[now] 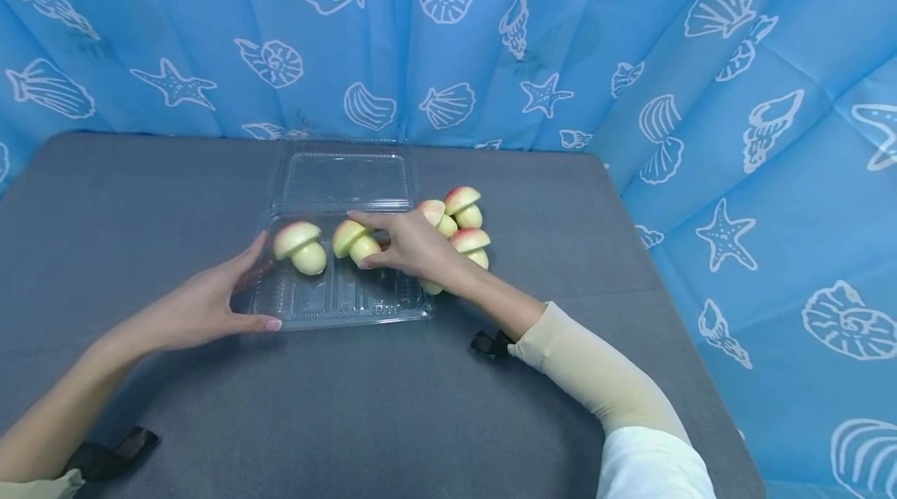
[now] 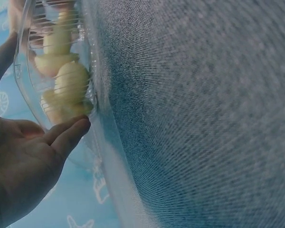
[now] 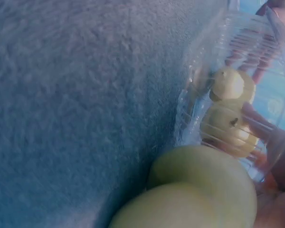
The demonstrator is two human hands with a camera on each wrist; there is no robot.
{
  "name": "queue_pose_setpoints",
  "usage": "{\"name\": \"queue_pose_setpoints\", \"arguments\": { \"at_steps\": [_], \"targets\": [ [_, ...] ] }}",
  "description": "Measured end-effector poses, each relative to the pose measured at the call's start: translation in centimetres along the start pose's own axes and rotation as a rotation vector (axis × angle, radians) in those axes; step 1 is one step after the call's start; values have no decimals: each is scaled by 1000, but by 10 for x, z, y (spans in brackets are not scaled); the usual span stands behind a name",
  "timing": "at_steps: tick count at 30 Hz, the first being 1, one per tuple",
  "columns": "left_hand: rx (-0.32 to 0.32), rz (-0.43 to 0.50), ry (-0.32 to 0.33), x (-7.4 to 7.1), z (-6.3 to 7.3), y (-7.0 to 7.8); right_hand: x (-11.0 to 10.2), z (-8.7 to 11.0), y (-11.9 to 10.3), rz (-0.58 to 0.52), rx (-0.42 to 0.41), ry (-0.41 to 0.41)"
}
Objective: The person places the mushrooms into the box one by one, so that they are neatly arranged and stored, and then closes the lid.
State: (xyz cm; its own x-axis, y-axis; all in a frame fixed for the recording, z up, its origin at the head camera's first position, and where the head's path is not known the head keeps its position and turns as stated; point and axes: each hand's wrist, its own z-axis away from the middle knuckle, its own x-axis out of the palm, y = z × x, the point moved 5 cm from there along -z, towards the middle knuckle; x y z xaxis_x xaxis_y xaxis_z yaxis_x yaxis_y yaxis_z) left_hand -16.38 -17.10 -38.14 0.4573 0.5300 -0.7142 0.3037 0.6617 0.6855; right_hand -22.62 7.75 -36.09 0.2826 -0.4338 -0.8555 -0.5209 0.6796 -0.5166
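Note:
A clear plastic clamshell box [image 1: 301, 315] lies with its lid [image 1: 346, 176] folded back behind it. In its left part rests a mushroom-shaped piece [image 1: 308, 258], pale yellow-green with a reddish cap. My right hand [image 1: 420, 246] pinches a second mushroom-shaped piece [image 1: 363, 247] between thumb and fingers, inside the box's middle. My left hand [image 1: 203, 303] spans the box's left side, thumb at the front corner and fingers along the edge. In the left wrist view, its straight fingers [image 2: 69, 135] touch the box wall. Whether the held piece touches the box floor, I cannot tell.
Several more mushroom-shaped pieces [image 1: 470, 240] lie in a cluster right of the box, partly hidden by my right hand and forearm. Grey cloth [image 1: 336, 405] covers the table. A blue shell-print curtain [image 1: 483, 47] hangs along the back and right sides.

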Motion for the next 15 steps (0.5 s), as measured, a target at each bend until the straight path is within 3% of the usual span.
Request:
{"name": "queue_pose_setpoints", "arguments": {
  "at_steps": [10, 15],
  "targets": [
    [-30, -21, -14, 1, 0, -1, 9, -1, -7, 179, -100, 35],
    [-28, -31, -12, 1, 0, 0, 12, -3, -7, 246, -104, 43]
  ]
}}
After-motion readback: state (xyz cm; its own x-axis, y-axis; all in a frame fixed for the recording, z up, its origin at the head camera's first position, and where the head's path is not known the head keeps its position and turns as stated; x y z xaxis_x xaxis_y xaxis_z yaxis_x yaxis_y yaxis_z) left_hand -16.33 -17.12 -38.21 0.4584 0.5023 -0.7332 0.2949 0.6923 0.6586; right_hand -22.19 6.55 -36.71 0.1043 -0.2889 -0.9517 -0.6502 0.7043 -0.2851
